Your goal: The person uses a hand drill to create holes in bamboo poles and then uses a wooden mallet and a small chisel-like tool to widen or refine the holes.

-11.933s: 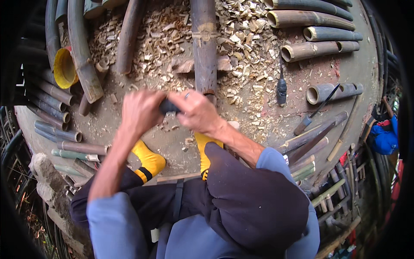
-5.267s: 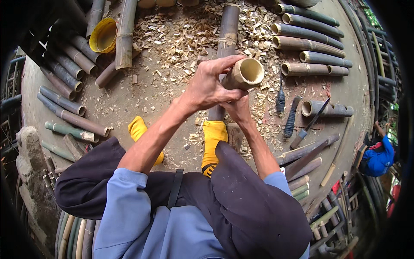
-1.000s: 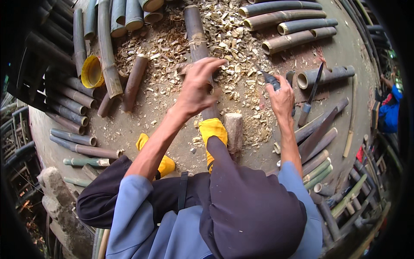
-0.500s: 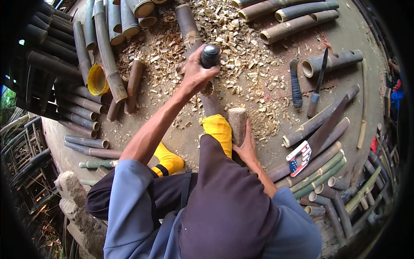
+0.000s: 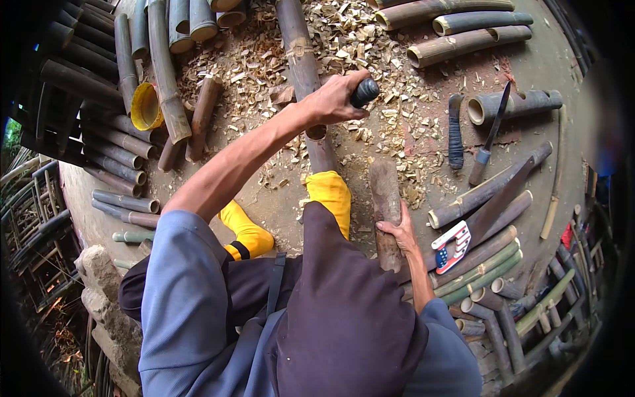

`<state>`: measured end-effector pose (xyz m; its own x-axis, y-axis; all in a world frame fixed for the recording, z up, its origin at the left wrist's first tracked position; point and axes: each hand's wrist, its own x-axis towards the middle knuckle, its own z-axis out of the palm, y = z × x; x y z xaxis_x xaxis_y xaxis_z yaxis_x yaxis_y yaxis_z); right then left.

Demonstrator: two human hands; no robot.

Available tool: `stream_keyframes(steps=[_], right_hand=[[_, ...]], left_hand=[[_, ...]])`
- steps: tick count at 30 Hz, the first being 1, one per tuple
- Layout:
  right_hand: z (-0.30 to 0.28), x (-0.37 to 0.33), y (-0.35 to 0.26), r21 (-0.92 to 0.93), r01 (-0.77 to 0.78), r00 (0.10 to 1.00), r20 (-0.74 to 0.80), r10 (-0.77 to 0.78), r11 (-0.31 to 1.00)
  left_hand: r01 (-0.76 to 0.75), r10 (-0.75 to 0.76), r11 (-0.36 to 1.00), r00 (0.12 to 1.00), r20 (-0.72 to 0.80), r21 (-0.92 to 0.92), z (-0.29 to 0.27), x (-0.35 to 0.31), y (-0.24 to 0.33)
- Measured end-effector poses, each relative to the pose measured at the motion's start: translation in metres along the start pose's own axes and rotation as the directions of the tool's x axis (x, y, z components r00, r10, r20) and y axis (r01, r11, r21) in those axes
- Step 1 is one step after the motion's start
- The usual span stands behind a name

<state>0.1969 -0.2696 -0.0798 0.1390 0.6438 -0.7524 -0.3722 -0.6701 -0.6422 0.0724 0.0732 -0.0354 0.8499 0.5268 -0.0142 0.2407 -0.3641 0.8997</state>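
My left hand (image 5: pixel 338 98) is closed around the black handle (image 5: pixel 365 92) of a tool, its tip not visible. The hand is over a brown bamboo pole (image 5: pixel 305 73), which has a dark notch near its lower part. My right hand (image 5: pixel 403 231) grips a short, thick wooden club (image 5: pixel 385 182), held lengthwise beside my knee. A yellow-socked foot (image 5: pixel 329 195) rests at the near end of the pole. My other yellow-socked foot (image 5: pixel 248 228) is on the ground to the left.
Wood chips (image 5: pixel 360 46) cover the ground around the pole. At right lie a wrapped black handle (image 5: pixel 456 132), a knife (image 5: pixel 493 135), a notched bamboo piece (image 5: pixel 522 106) and a handsaw (image 5: pixel 456 248). Bamboo lengths (image 5: pixel 169 86) and a yellow-rimmed container (image 5: pixel 146 109) stand at left.
My left hand has moved right, and the black handle now tilts sideways rather than pointing up. My right hand has shifted right with the club, which now shows more of its length.
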Motion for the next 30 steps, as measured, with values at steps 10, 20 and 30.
stream_keyframes(steps=[10, 20, 30], right_hand=[[0.020, -0.022, -0.113, -0.257, 0.542, 0.750, -0.283, -0.598, 0.800], [0.051, -0.005, -0.219, -0.441, 0.619, 0.738, 0.046, -0.673, 0.650], [0.080, 0.005, -0.226, -0.516, 0.685, 0.686, 0.221, -0.693, 0.514]], left_hand=[[-0.043, 0.038, 0.999, 0.971, 0.235, 0.019, 0.003, 0.003, 0.009], [0.085, -0.076, 0.996, 0.974, 0.215, -0.034, 0.001, -0.005, 0.001], [0.161, -0.169, 0.985, 0.963, 0.210, 0.054, -0.025, -0.040, 0.023]])
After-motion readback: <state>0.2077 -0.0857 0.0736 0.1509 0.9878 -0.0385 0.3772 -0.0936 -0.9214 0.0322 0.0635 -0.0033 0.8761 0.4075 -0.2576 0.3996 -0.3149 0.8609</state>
